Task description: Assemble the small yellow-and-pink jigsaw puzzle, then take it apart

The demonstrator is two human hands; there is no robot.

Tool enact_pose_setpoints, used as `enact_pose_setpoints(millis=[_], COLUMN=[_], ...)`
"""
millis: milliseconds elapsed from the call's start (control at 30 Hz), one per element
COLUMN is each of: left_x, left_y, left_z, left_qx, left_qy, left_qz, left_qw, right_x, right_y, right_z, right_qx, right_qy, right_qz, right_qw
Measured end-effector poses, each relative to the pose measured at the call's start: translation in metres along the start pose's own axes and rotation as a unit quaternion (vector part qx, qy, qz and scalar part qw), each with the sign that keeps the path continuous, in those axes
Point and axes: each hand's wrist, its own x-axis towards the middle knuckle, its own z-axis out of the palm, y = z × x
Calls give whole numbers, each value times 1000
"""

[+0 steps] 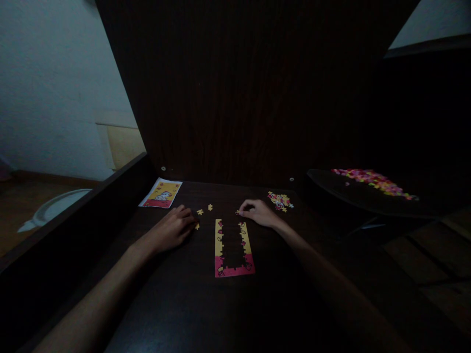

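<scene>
Left hand: the left hand [177, 226] is palm down at about 10 o'clock from the puzzle border, its fingers curled and close together; whether they grip anything, I cannot tell.
At the left fingertips: a yellow edge piece [197, 226] lies at the hand's 3 o'clock side, partly covered; contact is too dark to confirm.
Right hand: the right hand [257, 212] is at 1 o'clock from the border, thumb and forefinger narrowed to a pinch on a small puzzle piece [237, 212].
Puzzle border: the puzzle border [234, 271], yellow above and pink below, lies on the dark tabletop [165, 299] between the forearms, its gap at 12 o'clock.
Loose pieces: two yellow pieces [210, 207] lie apart, near 11 o'clock from the border.
Piece pile: a mixed pile [280, 201] sits between 1 and 2 o'clock.
Picture sheet: a printed sheet [161, 193] lies at 10 o'clock, beyond the left hand.
</scene>
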Motion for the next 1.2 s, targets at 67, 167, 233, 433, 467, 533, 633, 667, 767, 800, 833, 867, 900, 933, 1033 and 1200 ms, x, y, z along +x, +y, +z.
enact_pose_setpoints(millis=[67,167,233,433,467,533,633,667,767,800,833,867,900,933,1033,1200], left_x=[0,0,0,0,0,0,0,0,1,1,1,1,1,1,1,1], left_y=[-1,-3,-4,-3,-3,-2,0,0,0,0,0,0,-1,-1,-2,-3], left_z=[2,4,5,4,3,2,1,0,0,0,1,1,1,2,3,4], left_qx=[0,-1,-4,3,6,9,11,12,16,16,15,14,13,13,14,15], left_qy=[5,14,17,7,4,-1,-3,-3,-3,-2,0,1,2,3,8,12], left_qz=[2,8,10,3,2,1,-2,-3,-3,-2,-2,-1,0,1,2,6], left_qw=[1000,1000,1000,1000,1000,1000,1000,1000,1000,1000,1000,1000,1000,1000,1000,1000], right_x=[-4,-10,-13,-16,-16,-16,-17,-18,-18,-18,-18,-18,-18,-18,-17,-17], right_y=[4,5,5,2,1,0,-2,-3,-4,-4,-4,-3,-3,-3,-1,1], right_z=[-4,-8,-8,-4,-4,-4,-4,-5,-5,-5,-5,-4,-4,-3,-2,0], right_qx=[66,108,118,90,81,66,41,31,0,-8,-15,-19,-23,-25,-30,-33], right_qy=[-7,-12,-17,-16,-15,-12,-11,-11,-10,-7,-3,1,4,6,6,11], right_qz=[30,43,48,41,36,29,23,23,23,18,10,0,-9,-16,-21,-18], right_qw=[997,993,992,995,996,997,999,999,1000,1000,1000,1000,1000,1000,999,999])
